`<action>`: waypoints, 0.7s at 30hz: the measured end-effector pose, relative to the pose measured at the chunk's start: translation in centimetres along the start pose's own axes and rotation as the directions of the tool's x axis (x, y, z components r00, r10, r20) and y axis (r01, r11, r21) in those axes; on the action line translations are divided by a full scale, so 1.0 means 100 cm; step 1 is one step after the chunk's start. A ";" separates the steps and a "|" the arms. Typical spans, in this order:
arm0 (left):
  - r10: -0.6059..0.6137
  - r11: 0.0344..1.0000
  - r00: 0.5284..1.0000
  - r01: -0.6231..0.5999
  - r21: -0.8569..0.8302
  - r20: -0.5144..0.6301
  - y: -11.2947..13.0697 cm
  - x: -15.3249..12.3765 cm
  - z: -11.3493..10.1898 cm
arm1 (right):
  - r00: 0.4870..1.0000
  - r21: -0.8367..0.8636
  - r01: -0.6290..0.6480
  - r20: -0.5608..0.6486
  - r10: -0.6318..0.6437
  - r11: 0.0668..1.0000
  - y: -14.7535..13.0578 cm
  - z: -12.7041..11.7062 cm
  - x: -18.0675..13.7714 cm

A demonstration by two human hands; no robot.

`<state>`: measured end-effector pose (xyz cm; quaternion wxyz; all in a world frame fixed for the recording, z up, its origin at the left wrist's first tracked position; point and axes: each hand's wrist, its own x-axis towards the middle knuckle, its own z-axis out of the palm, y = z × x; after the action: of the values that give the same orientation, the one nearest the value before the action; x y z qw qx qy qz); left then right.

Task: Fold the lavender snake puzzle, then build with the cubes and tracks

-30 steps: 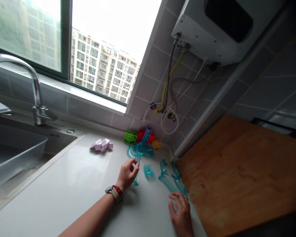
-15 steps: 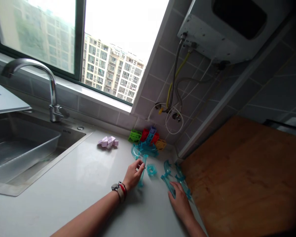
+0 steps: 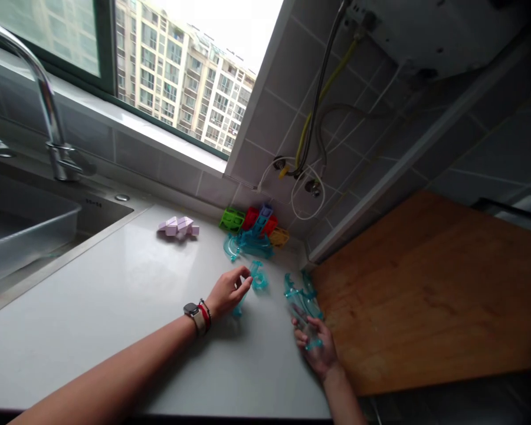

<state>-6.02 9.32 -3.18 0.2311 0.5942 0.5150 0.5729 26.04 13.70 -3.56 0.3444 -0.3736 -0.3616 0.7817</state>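
Note:
My left hand [image 3: 228, 291], with a watch on its wrist, pinches a clear teal plastic track piece [image 3: 244, 291] that lies on the white countertop [image 3: 115, 307]. A small teal ring-shaped piece [image 3: 259, 278] sits just right of its fingertips. My right hand [image 3: 315, 348] lies palm up beside the wooden board and holds long curved teal track pieces [image 3: 301, 301] across its fingers. More teal curved pieces [image 3: 243, 244] rest further back.
Green, red, blue and yellow blocks [image 3: 253, 221] are heaped in the tiled corner. A lilac folded piece [image 3: 177, 226] lies toward the sink [image 3: 30, 230], with the tap [image 3: 44, 106] at left. A wooden board [image 3: 425, 289] covers the right side. Hoses [image 3: 310, 141] hang from a wall unit.
The view dropped and shifted left. My right hand turned palm up and took the long teal tracks into its fingers. My left hand stays pinched on its teal piece.

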 end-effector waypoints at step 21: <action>-0.178 0.948 0.971 0.127 -0.294 -0.156 -0.003 0.003 0.002 | 0.934 -0.087 0.332 0.172 -0.314 0.939 0.010 0.116 0.062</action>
<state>-6.02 9.72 -3.37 0.3092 0.4591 0.4916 0.6723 13.10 14.67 -1.20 0.4171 -0.2660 -0.4883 0.7189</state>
